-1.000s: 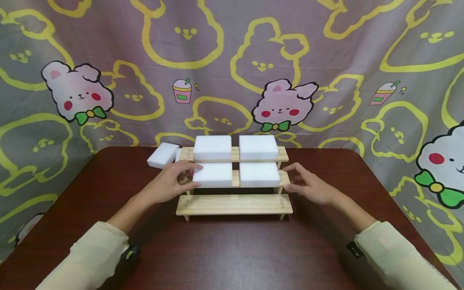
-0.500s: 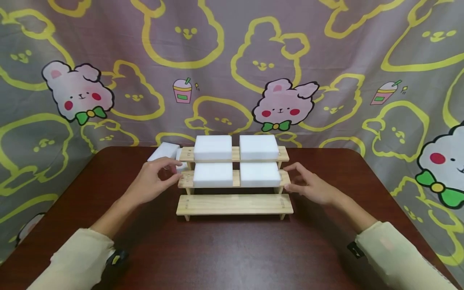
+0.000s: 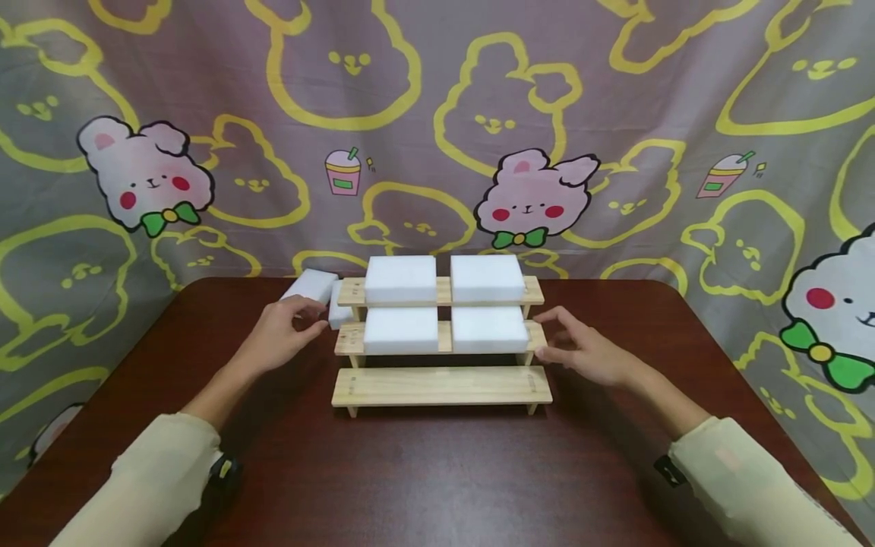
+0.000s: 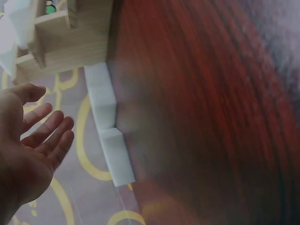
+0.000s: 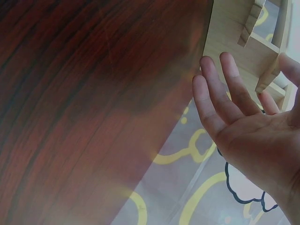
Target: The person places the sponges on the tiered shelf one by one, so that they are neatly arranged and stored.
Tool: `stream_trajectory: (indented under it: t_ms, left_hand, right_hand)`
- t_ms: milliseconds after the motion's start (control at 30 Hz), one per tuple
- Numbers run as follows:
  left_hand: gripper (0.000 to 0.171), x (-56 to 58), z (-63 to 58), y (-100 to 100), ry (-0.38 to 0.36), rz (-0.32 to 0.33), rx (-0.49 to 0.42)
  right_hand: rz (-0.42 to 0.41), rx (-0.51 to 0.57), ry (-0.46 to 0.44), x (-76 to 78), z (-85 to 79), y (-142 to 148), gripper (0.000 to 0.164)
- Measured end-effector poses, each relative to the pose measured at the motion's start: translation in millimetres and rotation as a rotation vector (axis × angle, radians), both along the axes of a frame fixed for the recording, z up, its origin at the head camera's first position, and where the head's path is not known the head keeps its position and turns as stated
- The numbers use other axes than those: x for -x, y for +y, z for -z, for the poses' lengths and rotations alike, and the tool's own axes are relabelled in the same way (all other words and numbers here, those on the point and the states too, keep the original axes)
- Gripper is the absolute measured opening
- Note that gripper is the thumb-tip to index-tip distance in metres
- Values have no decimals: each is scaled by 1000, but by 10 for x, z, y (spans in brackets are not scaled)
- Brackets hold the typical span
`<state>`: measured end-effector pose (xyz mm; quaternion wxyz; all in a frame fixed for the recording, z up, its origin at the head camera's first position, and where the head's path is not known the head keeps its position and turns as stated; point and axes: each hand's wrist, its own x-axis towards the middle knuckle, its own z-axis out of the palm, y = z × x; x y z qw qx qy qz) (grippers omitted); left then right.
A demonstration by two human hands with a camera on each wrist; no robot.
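A three-tier wooden stand (image 3: 440, 386) bears white foam blocks: two on the top shelf, such as the left one (image 3: 401, 278), and two on the middle shelf, such as the right one (image 3: 490, 328). The lowest shelf is bare. My left hand (image 3: 282, 334) hovers left of the stand, fingers loosely bent and holding nothing. It partly hides a loose foam block (image 3: 313, 285) on the table; a second block (image 3: 338, 306) lies beside the stand. My right hand (image 3: 591, 353) is at the right end of the middle shelf, fingers relaxed, thumb close to the wood; whether it touches is unclear.
The dark red-brown table (image 3: 437, 471) extends in front of the stand and to both sides. A patterned curtain (image 3: 410, 152) with yellow outlines and rabbit prints hangs close behind the table and along its sides.
My left hand has left the middle-left foam block and moved left, toward the loose blocks. My right hand and the blocks on the stand stay where they were.
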<state>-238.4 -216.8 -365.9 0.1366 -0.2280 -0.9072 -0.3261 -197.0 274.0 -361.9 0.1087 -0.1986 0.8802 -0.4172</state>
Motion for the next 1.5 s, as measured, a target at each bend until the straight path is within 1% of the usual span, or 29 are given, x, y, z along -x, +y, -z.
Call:
stream_trajectory:
  t_ms: [133,233,400,467,533,700,833,1233,1367,1500]
  left_hand:
    - [20,123,70,-3,3,47,28]
    - [26,189,104,1,-37,64,70]
    - [37,244,147,3,-138,84,171]
    - [38,252,161,7,-160,94,198]
    - [39,258,170,7,-166,104,210]
    - [39,254,160,-4,-146,111,231]
    - [37,245,148,-20,-133,100,257]
    - [27,166,132,-151,-56,-10,326]
    - [31,115,128,-184,-33,-35,338]
    - [41,47,140,-203,-17,-61,359]
  right_hand:
    - [1,-2,5,3,-3,3,53]
    - [4,-3,7,5,-3,4,53]
    - [11,-5,-1,-3,-5,1,53]
    - [13,-6,-5,-6,-6,-1,53]
    - [14,-7,-7,-6,-9,-3,53]
    - [14,-6,-5,0,-13,-6,52]
    - [8,-5,-6,-6,-9,-3,53]
    - [9,-1,-15,-9,-6,-3,53]
    - [8,-2,-10,-10,-1,-1,54]
    - [7,-1,-7,-8,6,1,53]
